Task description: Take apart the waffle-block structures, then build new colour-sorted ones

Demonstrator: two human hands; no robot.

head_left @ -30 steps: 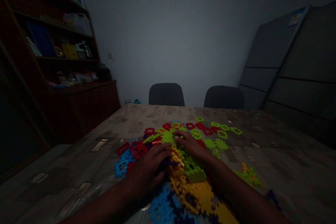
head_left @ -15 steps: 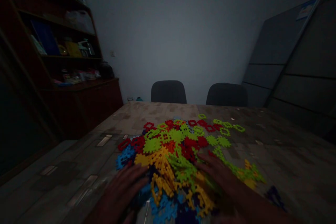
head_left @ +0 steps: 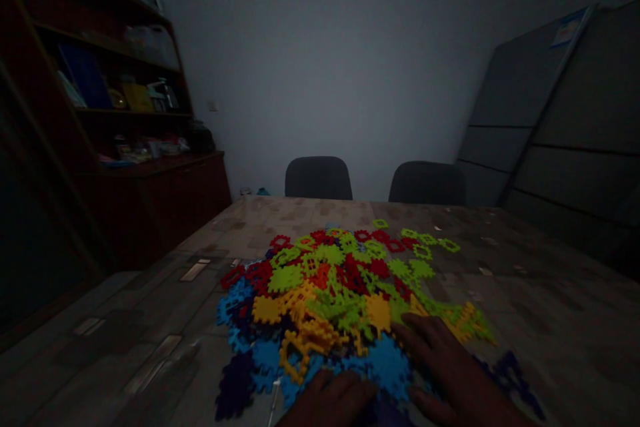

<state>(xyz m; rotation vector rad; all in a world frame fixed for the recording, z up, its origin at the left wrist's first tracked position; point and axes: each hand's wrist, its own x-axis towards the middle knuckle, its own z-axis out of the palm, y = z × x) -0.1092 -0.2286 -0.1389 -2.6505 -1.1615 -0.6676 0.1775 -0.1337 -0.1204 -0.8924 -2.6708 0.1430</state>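
My left hand [head_left: 334, 401] is low at the near side of the toothed plastic pieces [head_left: 320, 297], its fingers bent and close together over the blue ones; I cannot tell how far open it is or whether it has hold of anything. My right hand [head_left: 445, 363] lies at the near right of the heap, thumb well apart from the fingers, open, with the fingertips at the blue and yellow pieces.

The heap sits in the middle of the table [head_left: 135, 307], from the near side to past halfway. The pieces are flat, with notched rims; some are solid squares, others frames with a hole or window. Lime green and red lie mostly on the far side, yellow and orange in the middle, light blue and dark purple nearer me and to the left.

On the grey cabinet [head_left: 510, 87] at the right, a sticker [head_left: 567, 32] is too small and dim to read.

Bare tabletop runs left and right of the heap. Beyond it, the table's far edge comes up against two dark chairs [head_left: 319, 178].
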